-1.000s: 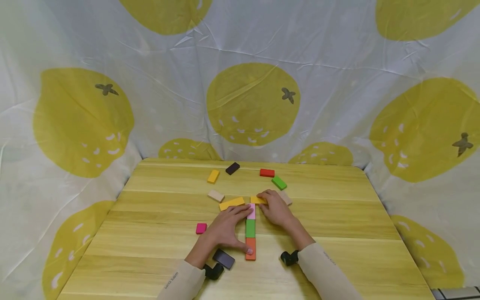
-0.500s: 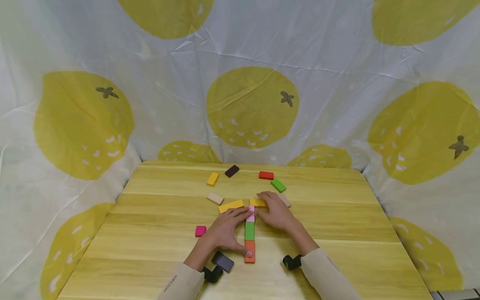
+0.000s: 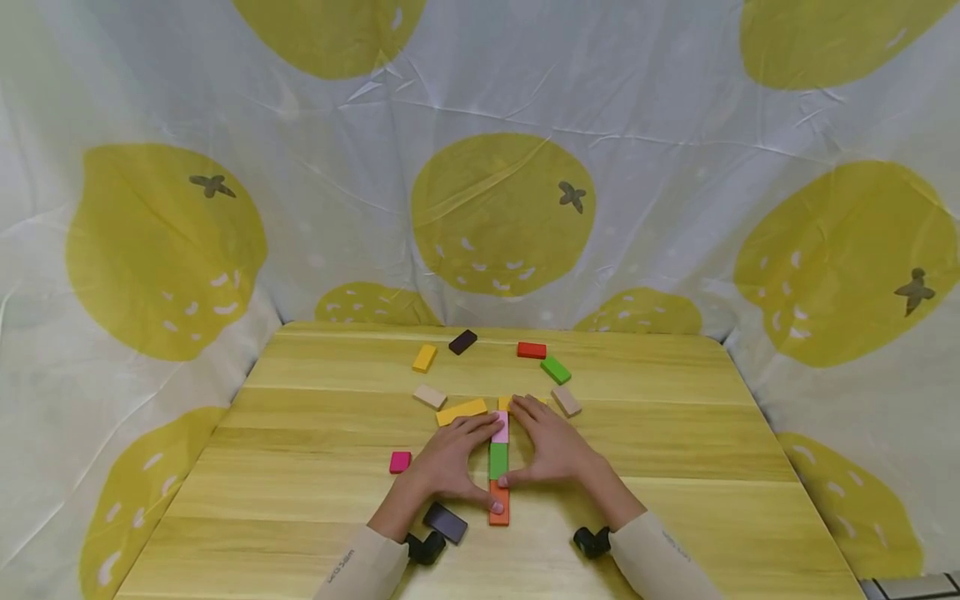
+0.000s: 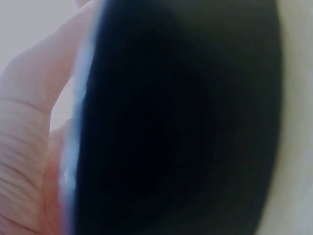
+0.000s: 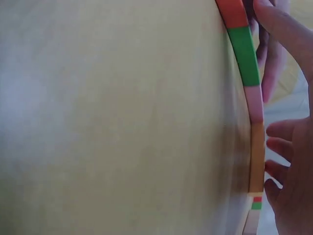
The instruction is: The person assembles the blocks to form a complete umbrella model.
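A straight row runs down the table's middle: a pink block (image 3: 501, 427), a green block (image 3: 498, 461) and an orange block (image 3: 499, 514). My left hand (image 3: 452, 458) spreads along its left side, fingertips on the pink block and thumb on the orange one. On the other side, my right hand (image 3: 553, 443) has its fingers over the right yellow block (image 5: 257, 159), partly covering it in the head view. Its thumb reaches the row where green meets orange. A second yellow block (image 3: 461, 412) slants left from the row's top.
Beyond the hands lie a black block (image 3: 462, 342), a small yellow block (image 3: 424, 358), a red block (image 3: 532, 350), another green block (image 3: 556, 370) and two beige blocks, one left (image 3: 430, 397). A magenta block (image 3: 401, 462) and dark grey block (image 3: 446, 523) lie by the left arm.
My right hand has moved off the right end of the yellow block and spread its thumb nearer, down to the green-orange joint. The right beige block is now uncovered. My left hand stays put.
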Demonstrator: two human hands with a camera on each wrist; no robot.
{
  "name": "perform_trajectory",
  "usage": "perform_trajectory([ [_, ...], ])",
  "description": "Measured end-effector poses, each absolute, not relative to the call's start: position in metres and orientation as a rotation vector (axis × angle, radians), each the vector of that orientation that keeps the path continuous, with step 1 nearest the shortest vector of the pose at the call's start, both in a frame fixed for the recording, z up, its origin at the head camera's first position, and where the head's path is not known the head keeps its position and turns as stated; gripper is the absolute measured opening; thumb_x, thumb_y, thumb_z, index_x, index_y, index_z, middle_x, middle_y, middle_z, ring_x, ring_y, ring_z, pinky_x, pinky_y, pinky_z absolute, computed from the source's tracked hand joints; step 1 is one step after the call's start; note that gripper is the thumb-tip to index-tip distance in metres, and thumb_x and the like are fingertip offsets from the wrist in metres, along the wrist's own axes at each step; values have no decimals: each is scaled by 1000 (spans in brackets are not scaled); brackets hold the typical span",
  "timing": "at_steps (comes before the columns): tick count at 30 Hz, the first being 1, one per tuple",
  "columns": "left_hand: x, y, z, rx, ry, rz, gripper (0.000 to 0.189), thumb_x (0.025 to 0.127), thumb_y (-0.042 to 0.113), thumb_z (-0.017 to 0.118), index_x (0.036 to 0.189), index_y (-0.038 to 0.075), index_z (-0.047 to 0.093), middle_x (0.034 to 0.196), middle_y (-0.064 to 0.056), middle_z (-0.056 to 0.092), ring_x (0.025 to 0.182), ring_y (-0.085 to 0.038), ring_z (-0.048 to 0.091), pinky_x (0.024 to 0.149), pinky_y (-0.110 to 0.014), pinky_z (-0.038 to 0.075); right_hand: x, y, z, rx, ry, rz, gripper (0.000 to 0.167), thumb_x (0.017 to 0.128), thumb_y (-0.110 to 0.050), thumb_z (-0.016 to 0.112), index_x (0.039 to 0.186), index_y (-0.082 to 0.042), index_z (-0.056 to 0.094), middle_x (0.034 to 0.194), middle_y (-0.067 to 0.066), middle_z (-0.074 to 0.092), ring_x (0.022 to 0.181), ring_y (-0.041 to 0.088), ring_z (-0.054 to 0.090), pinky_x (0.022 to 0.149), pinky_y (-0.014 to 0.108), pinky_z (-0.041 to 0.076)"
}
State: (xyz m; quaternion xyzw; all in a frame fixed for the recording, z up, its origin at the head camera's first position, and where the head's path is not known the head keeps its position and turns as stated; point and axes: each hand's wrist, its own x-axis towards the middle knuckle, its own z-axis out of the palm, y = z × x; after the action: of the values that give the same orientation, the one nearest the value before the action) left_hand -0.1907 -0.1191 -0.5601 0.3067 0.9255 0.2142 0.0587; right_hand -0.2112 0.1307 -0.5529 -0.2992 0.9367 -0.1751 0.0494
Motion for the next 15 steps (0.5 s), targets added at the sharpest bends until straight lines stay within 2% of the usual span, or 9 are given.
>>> perform_trajectory([
  [7,-190,-119,-562,926,2805,642,129,58,90,74,162,26,35,170,9,29,152,-23,35,120,-53,36,-207,130,-558,-945,2861,-451,133,68,-93,63,164,-8,26,173,9,20,160,35,17,125,55,30],
  [11,-190,-118,-561,925,2802,633,129,58,90,74,163,26,34,170,8,29,152,-23,34,121,-53,35,-208,128,-558,-943,2864,-411,134,68,-94,60,164,-8,24,173,9,19,160,34,16,126,53,28],
  [15,-191,-118,-560,924,2801,631,128,59,89,75,163,26,35,170,9,28,152,-23,33,122,-53,35,-208,127,-556,-943,2860,-443,132,68,-92,64,163,-7,27,172,10,23,159,36,18,125,55,29],
])
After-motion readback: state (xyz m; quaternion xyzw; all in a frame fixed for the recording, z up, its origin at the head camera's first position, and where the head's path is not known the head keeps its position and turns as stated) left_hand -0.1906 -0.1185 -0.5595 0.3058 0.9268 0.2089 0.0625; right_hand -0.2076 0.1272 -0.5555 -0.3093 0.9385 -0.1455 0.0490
